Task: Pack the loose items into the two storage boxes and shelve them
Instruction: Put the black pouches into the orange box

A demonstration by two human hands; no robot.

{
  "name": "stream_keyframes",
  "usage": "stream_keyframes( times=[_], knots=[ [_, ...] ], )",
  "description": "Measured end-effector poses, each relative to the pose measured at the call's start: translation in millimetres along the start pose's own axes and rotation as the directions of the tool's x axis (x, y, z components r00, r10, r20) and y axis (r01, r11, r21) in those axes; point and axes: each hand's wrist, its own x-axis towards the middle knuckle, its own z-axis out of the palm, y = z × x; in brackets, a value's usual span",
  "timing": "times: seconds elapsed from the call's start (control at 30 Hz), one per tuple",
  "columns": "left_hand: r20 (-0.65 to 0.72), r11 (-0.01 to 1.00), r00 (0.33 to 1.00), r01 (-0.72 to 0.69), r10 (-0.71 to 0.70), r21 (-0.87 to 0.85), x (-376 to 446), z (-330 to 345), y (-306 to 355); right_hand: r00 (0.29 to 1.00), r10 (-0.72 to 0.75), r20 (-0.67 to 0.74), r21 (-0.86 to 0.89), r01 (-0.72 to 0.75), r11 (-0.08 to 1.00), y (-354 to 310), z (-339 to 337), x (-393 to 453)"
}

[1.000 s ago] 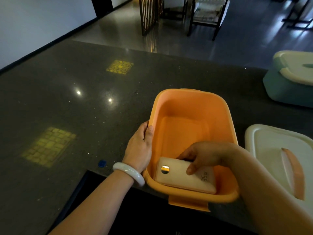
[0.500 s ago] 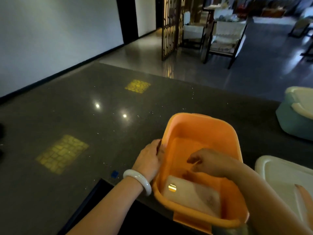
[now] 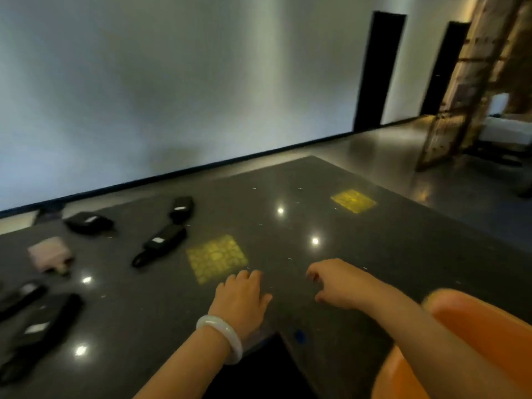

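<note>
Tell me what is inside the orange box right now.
Only a corner of the orange box shows, bare orange wall. The right forearm and the frame edge hide the rest.

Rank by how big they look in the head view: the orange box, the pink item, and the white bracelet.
1. orange box, largest though cut off by the frame edge.
2. pink item and white bracelet: they look alike, and the bracelet sits nearer the camera, so I would not rank them.
</note>
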Motion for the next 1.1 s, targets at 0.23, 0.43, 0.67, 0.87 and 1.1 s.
stream_keyframes(
  times=[0.23,0.43,0.67,0.87,1.1],
  knots=[
    [-0.011,0.964,0.964,0.265,-0.265,-0.005,-27.0,-15.5,-117.4,0.980,-0.195,0.037,-0.034,0.196,0.980,-102.1,14.1,76.7],
    [-0.040,0.922,0.924,0.374,-0.379,-0.102,-7.8,-18.1,-200.9,0.966,-0.251,0.063,0.026,0.250,0.968,-168.4,20.3,138.8],
    [-0.091,0.910,0.908,0.398,-0.409,-0.118,57.4,-24.5,-266.0,0.984,-0.177,-0.035,0.150,0.180,0.972,-212.2,19.1,219.7],
    [-0.064,0.914,0.915,0.389,-0.397,-0.111,126.6,-23.7,-301.7,0.994,-0.077,-0.081,0.285,0.097,0.954,-227.7,27.4,284.8],
    [-0.012,0.926,0.932,0.360,-0.364,-0.115,183.6,1.2,-325.3,0.999,0.022,-0.049,0.336,-0.004,0.942,-235.2,40.5,360.2]
  ],
)
